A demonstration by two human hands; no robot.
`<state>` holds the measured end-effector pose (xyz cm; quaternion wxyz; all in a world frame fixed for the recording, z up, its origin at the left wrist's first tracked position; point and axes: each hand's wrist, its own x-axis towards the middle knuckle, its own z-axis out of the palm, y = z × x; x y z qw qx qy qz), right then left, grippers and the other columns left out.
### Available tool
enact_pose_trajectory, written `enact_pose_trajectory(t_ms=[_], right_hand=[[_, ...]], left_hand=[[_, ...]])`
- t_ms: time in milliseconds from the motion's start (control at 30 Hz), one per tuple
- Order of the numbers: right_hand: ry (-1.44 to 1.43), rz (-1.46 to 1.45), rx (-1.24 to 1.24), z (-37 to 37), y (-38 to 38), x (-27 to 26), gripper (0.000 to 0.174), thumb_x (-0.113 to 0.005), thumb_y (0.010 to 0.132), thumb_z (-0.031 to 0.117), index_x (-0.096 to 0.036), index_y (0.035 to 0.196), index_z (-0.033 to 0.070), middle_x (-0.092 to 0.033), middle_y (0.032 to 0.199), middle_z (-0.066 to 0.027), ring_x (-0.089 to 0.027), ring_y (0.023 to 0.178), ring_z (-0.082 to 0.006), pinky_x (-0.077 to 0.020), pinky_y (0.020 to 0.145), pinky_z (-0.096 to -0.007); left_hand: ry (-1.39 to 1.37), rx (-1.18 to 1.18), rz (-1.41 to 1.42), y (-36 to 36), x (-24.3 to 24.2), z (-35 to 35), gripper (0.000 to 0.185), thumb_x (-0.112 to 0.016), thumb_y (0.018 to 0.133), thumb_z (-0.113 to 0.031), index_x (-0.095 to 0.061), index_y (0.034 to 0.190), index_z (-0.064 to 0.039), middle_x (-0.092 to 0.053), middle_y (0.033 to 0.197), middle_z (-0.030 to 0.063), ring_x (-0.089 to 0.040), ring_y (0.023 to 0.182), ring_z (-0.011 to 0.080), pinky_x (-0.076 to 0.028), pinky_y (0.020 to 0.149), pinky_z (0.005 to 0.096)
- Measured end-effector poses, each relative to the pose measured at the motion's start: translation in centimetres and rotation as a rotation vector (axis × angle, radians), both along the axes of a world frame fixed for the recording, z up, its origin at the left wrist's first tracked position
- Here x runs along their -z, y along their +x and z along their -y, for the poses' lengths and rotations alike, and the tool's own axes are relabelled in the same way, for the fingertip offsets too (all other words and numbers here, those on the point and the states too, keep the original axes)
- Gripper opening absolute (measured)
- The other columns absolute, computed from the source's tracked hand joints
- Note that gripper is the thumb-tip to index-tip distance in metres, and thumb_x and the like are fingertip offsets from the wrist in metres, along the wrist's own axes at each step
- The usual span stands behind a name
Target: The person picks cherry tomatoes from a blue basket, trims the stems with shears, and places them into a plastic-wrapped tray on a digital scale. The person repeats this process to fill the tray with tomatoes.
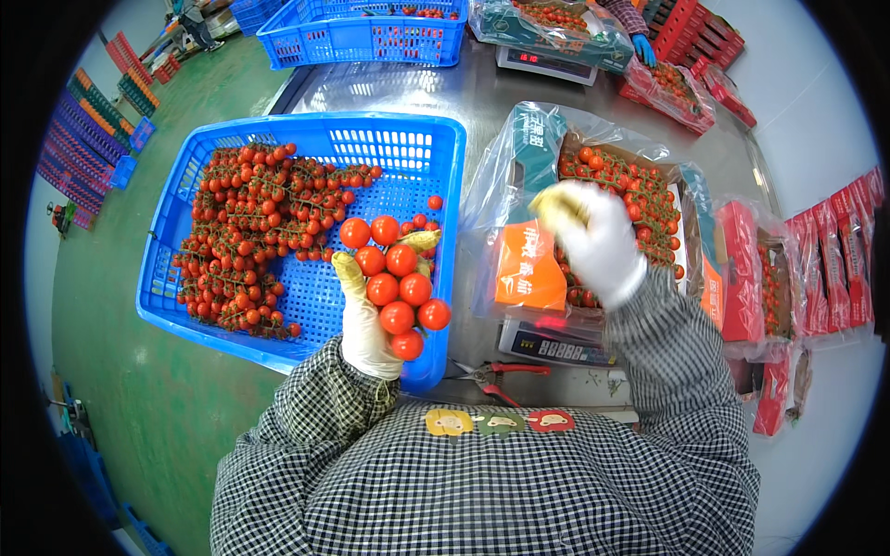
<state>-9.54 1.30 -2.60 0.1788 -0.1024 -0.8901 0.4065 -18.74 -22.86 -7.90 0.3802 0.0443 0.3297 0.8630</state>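
Observation:
My left hand, in a white glove with yellowed fingertips, holds a bunch of red cherry tomatoes over the right side of a blue plastic crate. Many more tomatoes on the vine are heaped in the crate's left part, and a few lie behind the held bunch. My right hand, gloved alike and blurred, is above a plastic-lined carton of vine tomatoes. Its fingers look curled; whether they hold something is unclear. The carton rests on a digital scale.
Red-handled pruning shears lie on the metal table before me. Another blue crate stands at the back. A co-worker's blue-gloved hand is near a red tomato box. Red cartons stand at right.

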Motion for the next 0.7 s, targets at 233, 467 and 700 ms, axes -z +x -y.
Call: enact_pose_trajectory(t_ms=[233,467,700], right_hand=[[-0.249,0.567,-0.330,8.2,9.5,5.8,0.040,-0.064,0.088,0.040,-0.062,0.108,0.006,-0.067,0.089,-0.0143,-0.066,0.088,-0.0304,-0.0531,0.077,-0.0389],[0.218,1.082,-0.098,10.2,14.4,14.0,0.071,-0.061,0.088,0.047,-0.038,0.142,0.007,-0.051,0.127,-0.0236,-0.063,0.104,-0.0387,-0.0541,0.083,-0.0435],[0.575,0.859,-0.010,11.0,14.3,15.3,0.052,-0.079,0.072,0.030,-0.053,0.108,0.003,-0.056,0.104,-0.0165,-0.062,0.093,-0.0336,-0.0550,0.074,-0.0405]], left_hand=[[0.253,0.203,0.058,-1.4,-0.8,3.2,0.078,-0.061,0.092,-0.045,-0.023,0.148,-0.005,-0.050,0.134,0.0159,-0.061,0.112,0.0307,-0.059,0.084,0.0422],[0.430,0.229,0.370,-1.0,-0.1,5.7,0.077,-0.054,0.092,-0.054,-0.026,0.147,-0.007,-0.033,0.148,0.0232,-0.046,0.127,0.0463,-0.050,0.094,0.0610],[-0.016,0.298,-0.126,-0.4,0.1,7.3,0.058,-0.044,0.100,-0.033,-0.028,0.147,-0.003,-0.036,0.146,0.0223,-0.047,0.127,0.0415,-0.052,0.094,0.0578]])
